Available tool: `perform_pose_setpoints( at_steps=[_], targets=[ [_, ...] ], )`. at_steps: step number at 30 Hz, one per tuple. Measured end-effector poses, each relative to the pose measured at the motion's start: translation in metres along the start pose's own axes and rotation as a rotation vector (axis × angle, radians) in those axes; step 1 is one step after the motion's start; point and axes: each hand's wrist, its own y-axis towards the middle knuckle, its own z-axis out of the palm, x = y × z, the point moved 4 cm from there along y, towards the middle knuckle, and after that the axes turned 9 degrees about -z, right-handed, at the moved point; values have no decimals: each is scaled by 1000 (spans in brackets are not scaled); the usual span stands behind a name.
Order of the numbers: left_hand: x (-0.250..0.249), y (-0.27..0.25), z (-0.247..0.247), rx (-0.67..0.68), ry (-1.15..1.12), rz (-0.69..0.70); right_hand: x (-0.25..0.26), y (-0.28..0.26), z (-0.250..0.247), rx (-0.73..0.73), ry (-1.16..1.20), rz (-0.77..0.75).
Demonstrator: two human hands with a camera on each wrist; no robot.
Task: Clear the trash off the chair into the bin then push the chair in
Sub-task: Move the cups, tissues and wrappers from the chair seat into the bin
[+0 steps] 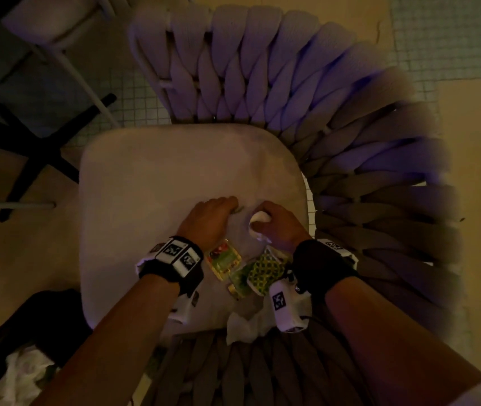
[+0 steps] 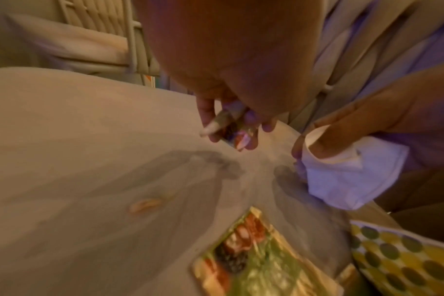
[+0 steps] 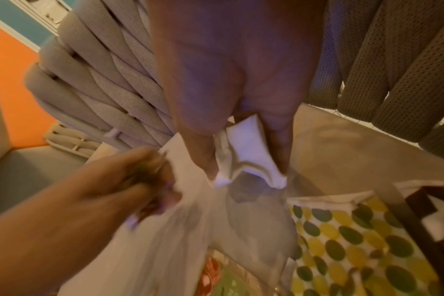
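1. Two hands work over the beige seat cushion (image 1: 160,183) of one chair with a woven grey rope back (image 1: 277,68).
2. The left hand (image 1: 208,219) has its fingers curled round a small crumpled wrapper (image 2: 231,128); its print is too blurred to make out.
3. The right hand (image 1: 277,227), just beside the left, grips one folded white paper napkin (image 3: 243,154).
4. Behind the wrists lie three more pieces: a green-and-red foil wrapper (image 1: 223,259), a yellow-and-green dotted packet (image 1: 264,271) partly hidden by the right wrist, and a crumpled white tissue (image 1: 245,326) at the cushion's edge.
5. Below the left forearm, a black bin (image 1: 43,317) holds white paper and is cut off by the frame.
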Motion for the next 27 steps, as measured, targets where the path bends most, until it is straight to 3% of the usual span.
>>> perform_pose_setpoints(
  at_steps=[2, 5, 10, 16, 18, 20, 23, 27],
  targets=[
    [6, -17, -5, -32, -4, 39, -3, 3, 0, -3, 26, 15],
    [18, -46, 8, 50, 93, 47, -5, 8, 1, -9, 46, 22],
    [33, -57, 40, 398, 373, 11, -6, 9, 2, -25, 73, 64],
    [44, -51, 57, 271, 365, 101, -7, 9, 2, -34, 89, 60],
    [41, -52, 50, 176, 318, 177, -7, 9, 1, -44, 92, 70],
    [46, -56, 47, 112, 228, 169, -7, 9, 0, -52, 86, 80],
    [59, -62, 31, 32, -26, 14, -4, 11, 1, -42, 70, 95],
    [90, -79, 1, -66, -461, -348, -5, 15, 2, -31, 52, 133]
  ],
)
